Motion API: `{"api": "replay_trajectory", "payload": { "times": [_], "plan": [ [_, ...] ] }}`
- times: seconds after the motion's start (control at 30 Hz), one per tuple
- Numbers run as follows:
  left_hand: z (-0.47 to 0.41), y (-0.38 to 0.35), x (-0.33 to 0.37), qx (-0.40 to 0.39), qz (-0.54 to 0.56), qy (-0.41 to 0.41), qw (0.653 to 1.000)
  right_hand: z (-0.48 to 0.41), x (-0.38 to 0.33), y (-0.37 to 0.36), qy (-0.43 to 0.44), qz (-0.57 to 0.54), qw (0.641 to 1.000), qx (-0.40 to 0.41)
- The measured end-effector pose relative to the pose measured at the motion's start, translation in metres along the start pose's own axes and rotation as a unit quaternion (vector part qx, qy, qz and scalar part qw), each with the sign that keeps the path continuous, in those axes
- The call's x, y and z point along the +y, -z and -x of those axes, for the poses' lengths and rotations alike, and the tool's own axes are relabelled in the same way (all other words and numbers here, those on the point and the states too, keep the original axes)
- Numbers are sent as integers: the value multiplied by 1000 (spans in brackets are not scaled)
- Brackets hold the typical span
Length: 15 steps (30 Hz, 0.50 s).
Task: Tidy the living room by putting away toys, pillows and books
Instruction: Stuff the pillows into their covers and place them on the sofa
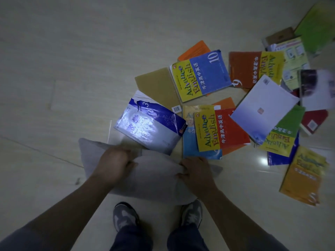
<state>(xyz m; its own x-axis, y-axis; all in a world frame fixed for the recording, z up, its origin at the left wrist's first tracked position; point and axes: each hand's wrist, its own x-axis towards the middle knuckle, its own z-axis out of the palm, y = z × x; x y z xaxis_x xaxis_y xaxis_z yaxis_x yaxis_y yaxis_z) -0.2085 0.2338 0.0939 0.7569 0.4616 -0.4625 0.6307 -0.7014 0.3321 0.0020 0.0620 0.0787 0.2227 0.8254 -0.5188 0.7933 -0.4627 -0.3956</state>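
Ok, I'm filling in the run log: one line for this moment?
left hand grips pillow | right hand grips pillow | books scattered on floor

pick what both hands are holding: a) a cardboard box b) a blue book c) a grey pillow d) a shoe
c: the left hand and the right hand both grip the grey pillow, while the books lie untouched on the floor.

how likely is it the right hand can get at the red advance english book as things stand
Probably not yet: the right hand and left hand grip the grey pillow. The book lies mostly uncovered just beyond.
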Motion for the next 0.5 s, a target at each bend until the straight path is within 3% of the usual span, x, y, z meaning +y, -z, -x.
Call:
{"api": "replay_trajectory", "payload": {
  "times": [0.13,0.5],
  "plan": [
    [36,52,25,33,-21,-4,999,38,-24,58,1,2,1000,23],
    [160,297,108,162,5,-4,987,153,-145,316,72,81,986,124]
  ]
}}
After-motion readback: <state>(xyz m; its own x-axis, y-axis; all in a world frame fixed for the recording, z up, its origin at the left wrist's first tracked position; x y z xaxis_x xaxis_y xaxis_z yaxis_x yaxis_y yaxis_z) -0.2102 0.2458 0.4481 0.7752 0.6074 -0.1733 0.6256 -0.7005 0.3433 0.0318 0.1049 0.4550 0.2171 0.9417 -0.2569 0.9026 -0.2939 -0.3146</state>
